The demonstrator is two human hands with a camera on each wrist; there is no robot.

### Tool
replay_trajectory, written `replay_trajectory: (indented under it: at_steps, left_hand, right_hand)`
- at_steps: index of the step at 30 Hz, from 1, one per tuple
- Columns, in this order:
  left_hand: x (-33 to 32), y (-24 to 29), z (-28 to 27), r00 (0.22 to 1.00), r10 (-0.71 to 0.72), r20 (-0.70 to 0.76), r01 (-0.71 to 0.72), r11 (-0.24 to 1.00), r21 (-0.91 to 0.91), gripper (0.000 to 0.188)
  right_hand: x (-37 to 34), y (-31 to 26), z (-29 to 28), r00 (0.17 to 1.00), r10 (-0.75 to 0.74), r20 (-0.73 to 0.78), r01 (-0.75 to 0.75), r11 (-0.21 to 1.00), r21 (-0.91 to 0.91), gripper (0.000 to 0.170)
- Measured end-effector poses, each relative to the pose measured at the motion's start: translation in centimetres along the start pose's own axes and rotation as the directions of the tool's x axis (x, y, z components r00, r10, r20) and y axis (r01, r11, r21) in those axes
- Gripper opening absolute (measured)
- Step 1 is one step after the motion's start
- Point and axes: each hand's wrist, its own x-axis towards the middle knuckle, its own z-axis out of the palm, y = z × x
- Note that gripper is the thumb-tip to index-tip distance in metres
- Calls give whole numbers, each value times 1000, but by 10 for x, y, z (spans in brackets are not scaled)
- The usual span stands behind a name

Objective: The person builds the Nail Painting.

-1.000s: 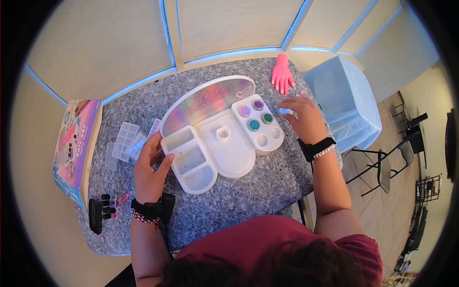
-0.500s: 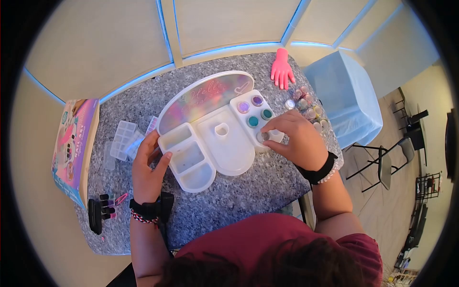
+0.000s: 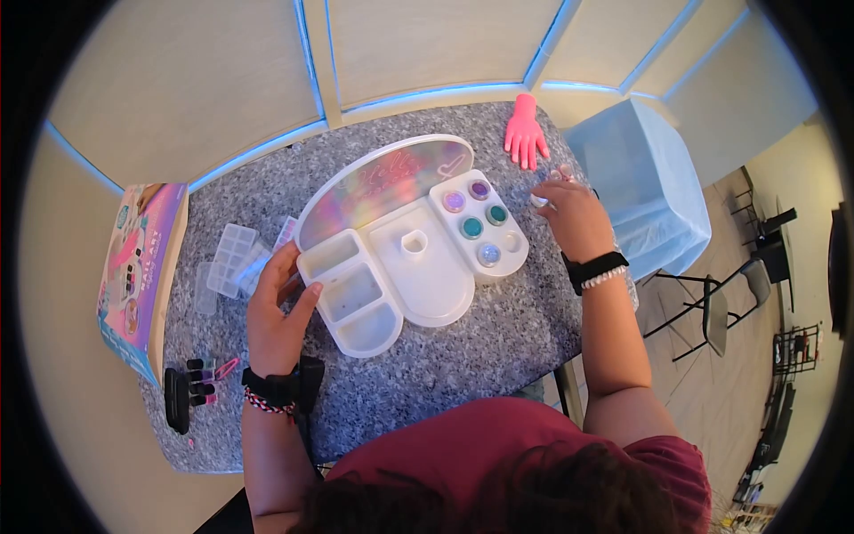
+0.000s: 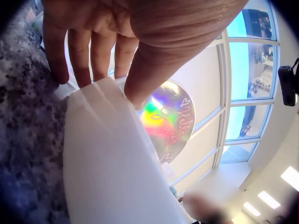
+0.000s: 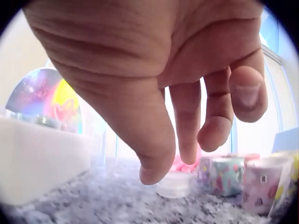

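Note:
My left hand [image 3: 275, 325] grips the left edge of a white nail-art station [image 3: 434, 301], thumb over the rim and fingers along the outer side; the left wrist view shows this hand [image 4: 107, 32] on the white wall [image 4: 110, 154]. Several glitter pots, among them a pale blue one [image 3: 488, 254] and a teal one [image 3: 471, 228], sit in round wells on the station's right. One well [image 3: 511, 243] at the front right holds no pot. My right hand [image 3: 578, 222] hovers over a small clear pot [image 5: 174, 185], thumb and fingers apart and loosely bent around its near side.
Several patterned tubs [image 5: 264, 186] stand beyond the right hand. A pink practice hand [image 3: 526, 135] lies at the back. Left of the station are clear divided boxes [image 3: 233, 254], a nail-art box [image 3: 142, 267], small bottles [image 3: 203, 390] and a black case [image 3: 177, 402]. A blue-covered table [image 3: 636, 187] adjoins on the right.
My right hand carried a pot from the right into the front-left well, let it go, and moved back right to the loose pots. My left hand stays on the station's edge.

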Motion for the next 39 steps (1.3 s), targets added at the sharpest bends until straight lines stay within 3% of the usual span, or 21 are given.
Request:
replay_trajectory:
  at_steps: [2,6,8,9,11,13,15,22,26,33,35,39]
  left_hand:
    - [0,0,-1,1000,5,13,-5,1000,14,63]
    - [1,-1,1,1000,10,9,-10,1000,2,63]
    - [1,0,1,1000,9,6,-9,1000,-13,62]
    - [1,0,0,1000,7,6,-7,1000,-11,62]
    - [1,0,0,1000,9,12,-9,1000,1,62]
    - [1,1,0,1000,9,12,-9,1000,2,62]
    - [1,1,1,1000,11,18,-11,1000,6,62]
    - [0,-1,0,1000,24,4,-24,1000,7,63]
    - [2,2,1,1000,14,27,-14,1000,7,65]
    - [1,-8,2,999,45,-15,-45,999,23,64]
    - [-3,-3,1,996,29,-79,-17,989,149,61]
    - [-4,14,-9,987,-78,-142,99,984,146,55]
  right_hand:
    - [2,6,9,991,134,17,-132,988,-78,23]
    - [-2,-4,-1,981,191,13,-188,975,-115,22]
    - [-8,1,-10,1000,-22,-14,22,999,24,23]
    - [-14,-2,-14,1000,-22,-13,22,999,26,23]
    - [-25,-45,-49,983,168,68,-180,952,249,25]
    - [-36,-60,-50,982,183,48,-189,926,326,34]
    - [-43,-62,-44,997,58,42,-70,909,411,40]
    - [-51,-58,-24,992,99,81,-124,897,424,31]
    - [-55,-55,-19,996,83,-13,-72,924,376,29]
    - [-52,-54,-21,992,118,51,-128,918,375,23]
    - [-54,-58,-20,993,113,24,-114,925,363,23]
    - [-54,-68,-22,987,162,6,-156,939,308,26]
